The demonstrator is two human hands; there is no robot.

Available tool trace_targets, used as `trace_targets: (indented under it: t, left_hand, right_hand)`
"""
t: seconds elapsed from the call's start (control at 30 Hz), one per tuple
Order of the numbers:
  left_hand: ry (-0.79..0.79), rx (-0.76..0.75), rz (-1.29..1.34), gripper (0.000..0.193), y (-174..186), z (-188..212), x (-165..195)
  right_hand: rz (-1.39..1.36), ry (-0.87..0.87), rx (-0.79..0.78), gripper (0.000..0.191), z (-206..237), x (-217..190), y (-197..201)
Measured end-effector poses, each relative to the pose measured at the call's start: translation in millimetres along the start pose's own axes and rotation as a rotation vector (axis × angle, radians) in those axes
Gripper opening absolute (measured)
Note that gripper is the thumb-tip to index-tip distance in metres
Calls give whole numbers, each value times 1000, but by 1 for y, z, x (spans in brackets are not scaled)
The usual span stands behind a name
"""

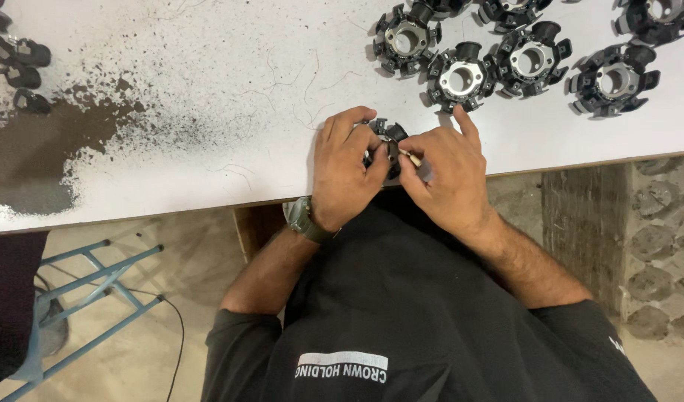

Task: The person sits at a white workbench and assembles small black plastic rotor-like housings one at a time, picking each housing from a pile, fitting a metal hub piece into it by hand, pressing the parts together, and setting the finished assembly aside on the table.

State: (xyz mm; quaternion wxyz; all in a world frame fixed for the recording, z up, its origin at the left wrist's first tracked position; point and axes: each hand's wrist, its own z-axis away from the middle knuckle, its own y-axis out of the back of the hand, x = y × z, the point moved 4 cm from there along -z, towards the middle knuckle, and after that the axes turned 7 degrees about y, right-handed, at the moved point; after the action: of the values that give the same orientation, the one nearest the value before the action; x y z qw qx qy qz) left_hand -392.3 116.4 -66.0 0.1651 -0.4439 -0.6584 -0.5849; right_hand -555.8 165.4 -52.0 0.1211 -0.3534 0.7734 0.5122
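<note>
Both hands meet at the near edge of the white, black-speckled table (pixel 208 89), closed around one black toothed ring-shaped part with a metal centre (pixel 387 138). The left hand (pixel 346 171), with a grey wristwatch (pixel 303 219) on its wrist, wraps its fingers over the part's left side and hides most of it. The right hand (pixel 446 175) pinches a small pale piece (pixel 412 157) against the part, forefinger stretched out. Farther back on the table, a cluster of similar black toothed rings (pixel 521 56) lies well apart, and small black clips (pixel 18 63) sit at the far left. A blue metal stool frame (pixel 96 286) stands on the floor below.
</note>
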Motion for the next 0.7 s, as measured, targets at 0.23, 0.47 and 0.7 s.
trace_targets:
  t: [0.23,0.47,0.7]
  left_hand:
    - [1,-1,-8,14,-2,3,-5]
    - [3,2,1,15,-2,7,-8]
    - [-27,27,-19,15,-3,13,-14]
  right_hand:
    - [-27,71,22,20,5,-1,-6]
    - [35,112,14,21,6,-5,-10]
    - [119,114,-32,21,3,-16,-12]
